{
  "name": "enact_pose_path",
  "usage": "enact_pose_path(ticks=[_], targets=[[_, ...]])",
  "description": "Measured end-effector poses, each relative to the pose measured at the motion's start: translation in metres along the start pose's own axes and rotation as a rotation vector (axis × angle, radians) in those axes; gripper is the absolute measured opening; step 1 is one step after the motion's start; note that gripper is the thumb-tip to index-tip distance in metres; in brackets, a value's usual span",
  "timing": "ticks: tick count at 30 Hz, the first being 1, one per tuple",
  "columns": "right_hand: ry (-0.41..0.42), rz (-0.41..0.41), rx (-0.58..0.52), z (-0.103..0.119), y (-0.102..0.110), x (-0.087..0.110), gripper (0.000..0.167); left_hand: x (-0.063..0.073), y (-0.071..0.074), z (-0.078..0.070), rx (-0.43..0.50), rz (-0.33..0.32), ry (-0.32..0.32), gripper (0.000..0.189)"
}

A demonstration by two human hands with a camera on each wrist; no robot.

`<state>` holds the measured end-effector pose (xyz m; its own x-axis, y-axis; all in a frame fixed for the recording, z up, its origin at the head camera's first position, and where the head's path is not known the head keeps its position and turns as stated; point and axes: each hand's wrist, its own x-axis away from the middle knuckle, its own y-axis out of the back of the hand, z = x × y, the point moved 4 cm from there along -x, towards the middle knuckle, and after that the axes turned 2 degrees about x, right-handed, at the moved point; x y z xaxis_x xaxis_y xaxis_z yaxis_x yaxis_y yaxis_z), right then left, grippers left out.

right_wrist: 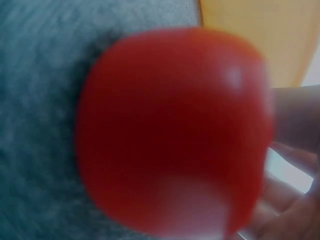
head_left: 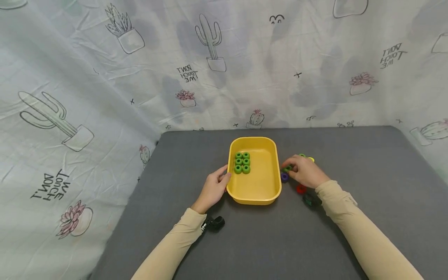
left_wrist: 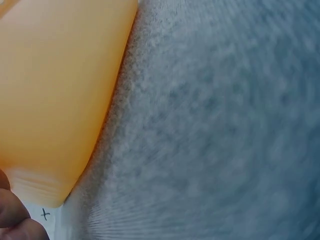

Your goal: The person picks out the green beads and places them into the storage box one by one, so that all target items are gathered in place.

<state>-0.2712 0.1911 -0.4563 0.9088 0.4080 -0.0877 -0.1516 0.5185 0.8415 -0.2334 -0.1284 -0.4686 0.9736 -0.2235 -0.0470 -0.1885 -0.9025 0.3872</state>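
Note:
A yellow tray [head_left: 264,163] lies on the grey table, with several green beads [head_left: 246,163] set in two columns at its left side. My left hand [head_left: 214,186] holds the tray's left rim, the thumb at the edge and the other fingers along the outer wall. Just outside the right rim, my right hand [head_left: 306,171] pinches a green bead [head_left: 287,168] between thumb and fingers. A purple bead [head_left: 282,178] lies right below those fingertips. Close to the right wrist camera, a blurred red bead [right_wrist: 170,135] covers much of the right hand's work.
Beyond the right hand lie a yellow bead [head_left: 312,159] and another green bead [head_left: 302,155], both partly hidden by it. Black wrist devices hang at the left cuff [head_left: 196,219] and the right cuff [head_left: 332,190]. A printed curtain [head_left: 238,93] stands behind the table's far edge.

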Motion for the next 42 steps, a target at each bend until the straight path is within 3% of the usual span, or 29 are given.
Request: enact_pose_path(ticks=[12,18,25,34,42], targets=[[-0.030,-0.085,-0.044,0.004,0.022,0.005,0.024,0.007,-0.001,0.000,0.035,0.006,0.006,0.051],[0.011,-0.159,-0.055,0.014,0.031,0.007,0.024,0.011,-0.001,0.001,0.026,-0.002,0.017,0.050],[0.062,-0.192,-0.078,0.039,0.037,0.010,0.024,0.013,-0.002,0.002,0.032,-0.003,0.005,0.051],[0.114,-0.140,-0.182,0.076,0.036,0.006,0.024,0.011,-0.004,0.002,0.033,-0.004,0.020,0.051],[0.190,-0.092,-0.168,0.105,0.026,-0.014,0.026,0.012,-0.004,0.005,0.028,-0.006,0.018,0.051]])
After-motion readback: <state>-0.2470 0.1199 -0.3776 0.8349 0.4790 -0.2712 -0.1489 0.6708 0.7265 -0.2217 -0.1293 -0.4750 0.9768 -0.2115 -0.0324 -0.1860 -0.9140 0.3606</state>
